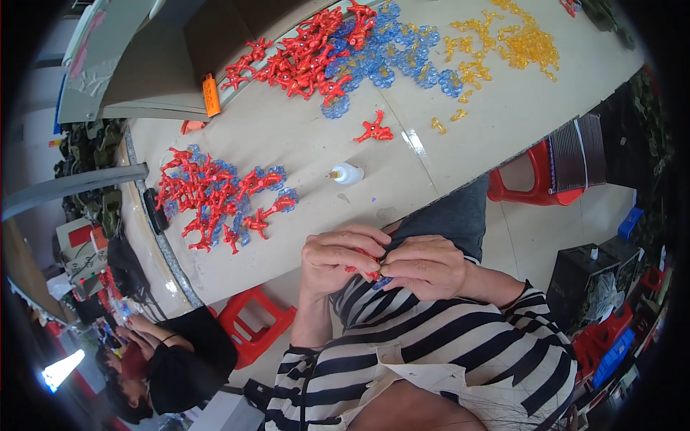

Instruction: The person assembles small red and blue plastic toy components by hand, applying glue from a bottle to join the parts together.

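Close to my body, below the table's front edge, both hands meet around a small red plastic figure [352, 270]. My left hand [339, 257] is closed on the figure, its fingers curled over it. My right hand [430, 267] pinches at a translucent blue piece [382, 284] against the figure's end; the fingers hide how the two parts join. On the table ahead stands a small white bottle [346, 173] with a narrow tip. A single red figure [374, 128] lies beyond it. To the left is a pile of red figures with blue pieces attached [208, 194].
Across the table's far side spread loose red figures [305, 54], translucent blue flower-shaped pieces [402, 54] and small yellow pieces [528, 47]. Red stools [251, 327] stand below the table. Another person [180, 359] sits at the lower left. A grey metal housing [144, 65] rises at the upper left.
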The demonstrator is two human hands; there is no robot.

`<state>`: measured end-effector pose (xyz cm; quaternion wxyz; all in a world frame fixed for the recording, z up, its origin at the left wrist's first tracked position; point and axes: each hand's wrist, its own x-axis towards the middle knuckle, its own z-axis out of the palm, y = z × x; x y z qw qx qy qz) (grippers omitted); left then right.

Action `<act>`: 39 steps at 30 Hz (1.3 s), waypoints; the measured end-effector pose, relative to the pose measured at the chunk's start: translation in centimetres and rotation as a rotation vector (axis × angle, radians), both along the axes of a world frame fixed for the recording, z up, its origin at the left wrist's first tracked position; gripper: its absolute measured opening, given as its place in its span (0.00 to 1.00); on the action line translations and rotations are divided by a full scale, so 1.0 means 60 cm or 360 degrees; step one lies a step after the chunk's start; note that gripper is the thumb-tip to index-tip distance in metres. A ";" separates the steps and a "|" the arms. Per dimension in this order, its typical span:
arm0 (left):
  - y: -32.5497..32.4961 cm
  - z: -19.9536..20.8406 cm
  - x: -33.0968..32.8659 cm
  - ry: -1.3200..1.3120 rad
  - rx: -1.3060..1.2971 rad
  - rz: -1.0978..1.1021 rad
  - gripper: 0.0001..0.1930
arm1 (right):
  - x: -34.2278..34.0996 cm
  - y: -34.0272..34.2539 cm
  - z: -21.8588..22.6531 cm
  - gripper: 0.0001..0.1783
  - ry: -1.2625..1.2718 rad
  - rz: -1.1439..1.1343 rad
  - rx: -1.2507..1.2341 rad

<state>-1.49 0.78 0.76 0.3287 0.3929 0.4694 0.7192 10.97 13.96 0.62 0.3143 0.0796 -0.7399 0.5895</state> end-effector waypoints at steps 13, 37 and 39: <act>-0.015 -0.007 -0.008 0.0055 -0.0025 0.0016 0.12 | -0.016 0.007 -0.001 0.17 -0.0007 0.0035 -0.0002; 0.102 0.047 -0.038 0.1770 -0.1090 0.1172 0.15 | -0.079 0.073 0.010 0.18 -0.0324 -0.0663 0.0277; 0.144 0.041 -0.044 0.2076 -0.1116 0.1034 0.15 | -0.065 0.071 0.013 0.14 -0.0280 -0.0688 -0.0649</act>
